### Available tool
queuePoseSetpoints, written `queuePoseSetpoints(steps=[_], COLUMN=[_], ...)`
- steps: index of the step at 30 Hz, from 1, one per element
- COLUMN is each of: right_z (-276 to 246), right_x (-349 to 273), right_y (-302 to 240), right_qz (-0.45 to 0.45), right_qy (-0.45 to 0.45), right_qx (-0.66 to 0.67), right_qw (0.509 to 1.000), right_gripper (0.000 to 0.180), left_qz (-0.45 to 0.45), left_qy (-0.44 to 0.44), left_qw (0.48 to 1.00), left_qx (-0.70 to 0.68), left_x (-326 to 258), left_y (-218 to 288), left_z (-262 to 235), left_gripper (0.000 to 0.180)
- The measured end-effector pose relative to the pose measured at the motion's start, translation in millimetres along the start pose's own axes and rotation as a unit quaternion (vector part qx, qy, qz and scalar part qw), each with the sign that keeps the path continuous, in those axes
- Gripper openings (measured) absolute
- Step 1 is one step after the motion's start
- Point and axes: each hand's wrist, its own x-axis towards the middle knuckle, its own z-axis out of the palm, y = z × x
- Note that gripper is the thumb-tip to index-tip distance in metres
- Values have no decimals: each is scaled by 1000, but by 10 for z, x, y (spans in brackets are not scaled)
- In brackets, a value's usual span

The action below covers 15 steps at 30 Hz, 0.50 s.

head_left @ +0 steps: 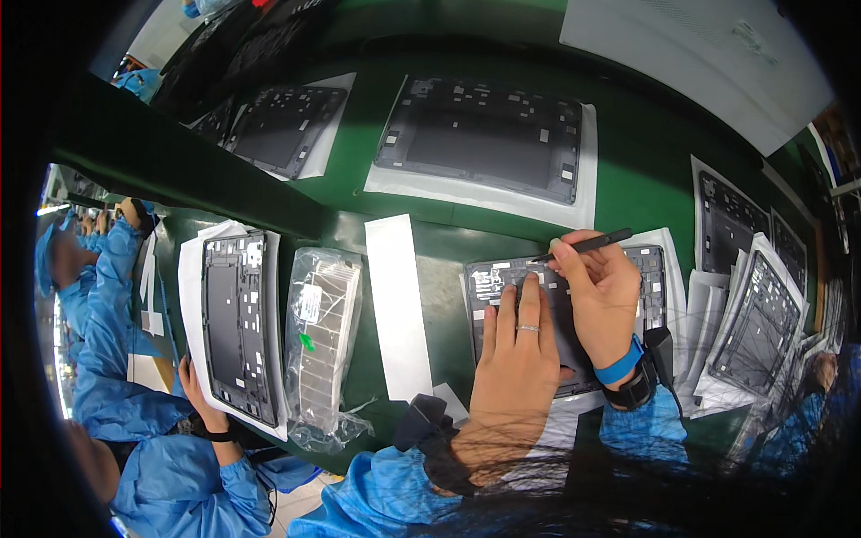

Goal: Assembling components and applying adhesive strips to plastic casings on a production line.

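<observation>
**Left hand flat on the panel, right hand pinching a black pen tool at its top edge**

Head view only.

Dark tablet back panel (pixel 502 282) lies on a white sheet (pixel 674 247) on the green table (pixel 345 193), dead ahead of the person, long axis running left-right. Most of it is covered by the two hands.

Left hand (pixel 516 359): palm down, fingers together and stretched out flat on the panel, pointing away from the body. Ring on one finger. Holds nothing, just presses.

Right hand (pixel 601 300): fingers curled, thumb and forefinger pinching a slim black pen tool (pixel 587 244). Blue wristband and a black wrist device on that arm. The tool lies nearly level, long axis left-right, tip to the left, at the panel's far edge just beyond the left fingertips. Can't tell if the tip touches the panel.

Key relation: the tool tip sits up and slightly right of the left fingertips, so the right hand is the nearer one to the panel's top edge; the left covers the lower middle.

Around it:
- narrow white strip (pixel 397 305) just left of the panel, long axis front-back
- clear plastic bag (pixel 321 345) of small parts further left
- another panel (pixel 235 323) at the left, a co-worker's hand (pixel 202 408) in a blue sleeve at its near end
- more panels on sheets across the far side (pixel 480 134) and stacked at the right (pixel 758 323)
</observation>
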Motion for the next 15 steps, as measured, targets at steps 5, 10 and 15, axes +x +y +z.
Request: queuePoseSetpoints(steps=[5, 10, 15], right_z=[5, 18, 11], right_x=[-38, -53, -43], right_y=[-4, 38, 26], right_qz=[-17, -42, -54], right_qy=[7, 9, 17], right_qx=[-18, -41, -40], right_qw=[1000, 998, 998], right_gripper=[19, 19, 18], left_qz=[-1, -3, -16], left_qy=[-1, -2, 25], left_qw=[1000, 1000, 999], left_qx=[-4, -4, 14], left_x=[-15, -16, 12], left_y=[13, -3, 57], left_z=[14, 35, 11], left_gripper=[101, 102, 106])
